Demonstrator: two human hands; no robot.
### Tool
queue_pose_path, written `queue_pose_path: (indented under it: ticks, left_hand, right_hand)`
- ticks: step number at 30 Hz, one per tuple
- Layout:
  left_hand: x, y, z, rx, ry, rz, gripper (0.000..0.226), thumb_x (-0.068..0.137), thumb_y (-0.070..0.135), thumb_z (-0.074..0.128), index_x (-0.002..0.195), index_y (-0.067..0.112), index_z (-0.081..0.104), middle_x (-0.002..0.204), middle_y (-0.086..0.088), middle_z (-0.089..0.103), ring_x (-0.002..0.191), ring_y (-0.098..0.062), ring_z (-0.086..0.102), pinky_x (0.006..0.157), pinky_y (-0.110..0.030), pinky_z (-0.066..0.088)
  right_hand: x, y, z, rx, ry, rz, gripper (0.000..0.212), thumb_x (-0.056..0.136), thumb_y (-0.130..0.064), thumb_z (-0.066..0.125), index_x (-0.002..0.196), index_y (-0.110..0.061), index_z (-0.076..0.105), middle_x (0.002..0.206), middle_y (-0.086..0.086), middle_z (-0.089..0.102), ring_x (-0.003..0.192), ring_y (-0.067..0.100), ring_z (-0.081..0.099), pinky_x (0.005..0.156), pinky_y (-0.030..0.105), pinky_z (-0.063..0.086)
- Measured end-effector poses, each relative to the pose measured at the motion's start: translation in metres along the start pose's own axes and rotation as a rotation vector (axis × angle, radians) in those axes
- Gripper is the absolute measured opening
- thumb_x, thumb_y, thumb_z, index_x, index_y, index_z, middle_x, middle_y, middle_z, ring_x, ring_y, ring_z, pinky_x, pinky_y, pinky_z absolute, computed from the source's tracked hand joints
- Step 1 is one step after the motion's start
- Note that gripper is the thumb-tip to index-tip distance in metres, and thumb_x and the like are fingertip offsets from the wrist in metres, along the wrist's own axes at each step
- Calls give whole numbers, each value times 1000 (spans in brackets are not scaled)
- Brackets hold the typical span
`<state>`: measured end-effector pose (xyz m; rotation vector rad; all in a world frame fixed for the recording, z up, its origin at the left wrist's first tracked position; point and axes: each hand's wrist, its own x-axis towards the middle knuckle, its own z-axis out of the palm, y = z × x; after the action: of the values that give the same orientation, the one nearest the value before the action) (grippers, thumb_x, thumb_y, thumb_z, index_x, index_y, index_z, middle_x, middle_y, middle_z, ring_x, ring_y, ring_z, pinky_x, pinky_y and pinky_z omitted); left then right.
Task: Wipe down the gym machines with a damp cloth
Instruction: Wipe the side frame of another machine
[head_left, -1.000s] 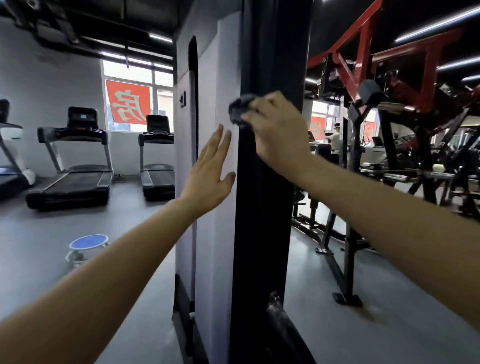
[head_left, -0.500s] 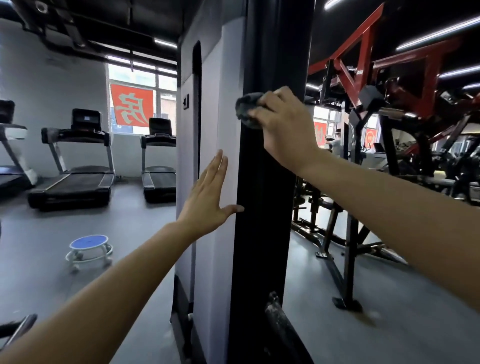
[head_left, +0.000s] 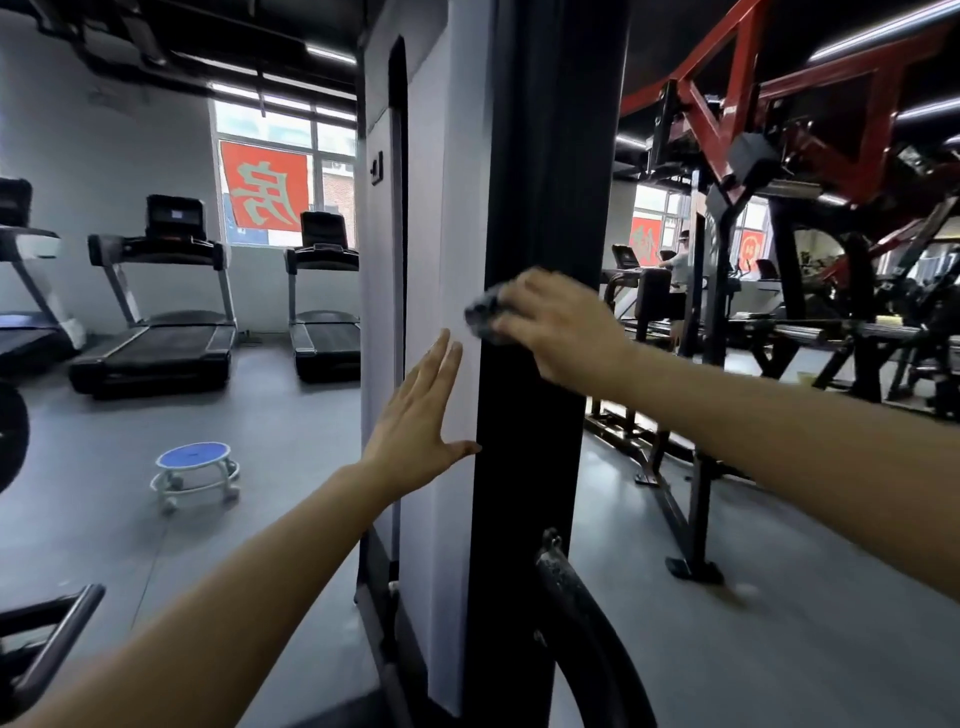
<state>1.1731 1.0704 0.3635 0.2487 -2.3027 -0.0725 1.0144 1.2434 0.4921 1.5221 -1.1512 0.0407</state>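
A tall black upright post (head_left: 540, 182) of a gym machine stands right in front of me, with a pale grey side panel (head_left: 447, 208) to its left. My right hand (head_left: 558, 325) holds a dark grey cloth (head_left: 482, 314) bunched against the post's left edge at mid height. My left hand (head_left: 421, 415) lies flat with straight fingers against the grey panel, below the cloth; its thumb touches the post.
Treadmills (head_left: 161, 306) line the far left wall under a window. A low blue-topped round stool (head_left: 195, 470) stands on the grey floor at left. Red and black weight machines (head_left: 810, 218) fill the right. A black curved bar (head_left: 582, 613) rises at the post's base.
My right hand has slid the cloth down the post from near the top to mid height. My left hand stayed flat on the panel, shifting slightly lower.
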Motion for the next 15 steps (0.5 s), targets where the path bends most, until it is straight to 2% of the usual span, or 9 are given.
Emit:
queue_pose_path:
  ticks: [3, 7, 11, 15]
  left_hand:
    - [-5, 0, 5, 1, -4, 3, 134, 84, 58, 85, 171, 26, -12, 176, 15, -25, 165, -13, -6, 133, -38, 13]
    - [-14, -4, 14, 25, 15, 25, 128, 87, 56, 82, 171, 23, -8, 177, 13, -22, 165, -13, -3, 132, -35, 14]
    - [-35, -7, 30, 14, 8, 23, 120, 90, 39, 81, 172, 24, -6, 176, 17, -21, 165, -13, 3, 131, -41, 27]
    - [-58, -8, 49, -28, 7, 20, 121, 90, 34, 82, 172, 22, -5, 177, 13, -20, 166, -14, 1, 131, -43, 27]
  right_hand:
    - [20, 19, -17, -40, 102, 208, 25, 92, -5, 66, 114, -7, 76, 126, 10, 65, 112, 31, 60, 84, 42, 57]
    - [-3, -14, -5, -34, 170, 306, 27, 93, -5, 67, 120, -8, 75, 117, 7, 68, 109, 28, 62, 80, 35, 53]
    - [-68, -75, 36, 64, 139, 214, 31, 94, 2, 61, 122, -4, 71, 119, 12, 69, 111, 34, 62, 86, 44, 56]
    - [-103, -111, 52, 137, 14, 75, 34, 95, 2, 63, 128, 0, 69, 121, 14, 70, 110, 34, 64, 89, 45, 58]
